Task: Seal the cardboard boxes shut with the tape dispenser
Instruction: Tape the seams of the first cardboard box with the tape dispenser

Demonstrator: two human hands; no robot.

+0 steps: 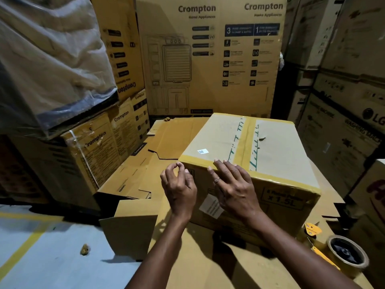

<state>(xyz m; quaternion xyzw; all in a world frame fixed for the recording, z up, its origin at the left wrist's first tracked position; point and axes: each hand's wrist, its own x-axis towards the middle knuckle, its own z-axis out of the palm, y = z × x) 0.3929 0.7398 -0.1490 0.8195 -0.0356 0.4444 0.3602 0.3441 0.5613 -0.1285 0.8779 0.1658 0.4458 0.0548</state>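
A closed cardboard box point(270, 147) sits in the middle, with brown tape down its top seam and along its near top edge. My right hand point(233, 184) lies flat on the box's near top edge, fingers straight, pressing the tape. My left hand point(179, 184) hovers at the box's near left corner, thumb and forefinger curled together in a ring; whether they pinch a tape end is unclear. The tape dispenser point(343, 253), yellow with a brown roll, lies on the cardboard at the lower right, apart from both hands.
Flattened cardboard sheets point(166, 140) lie under and left of the box. Tall Crompton cartons point(208, 59) stand behind, stacked cartons on the left point(93, 153) and right point(343, 132). Grey floor with yellow lines point(41, 247) lies at the lower left.
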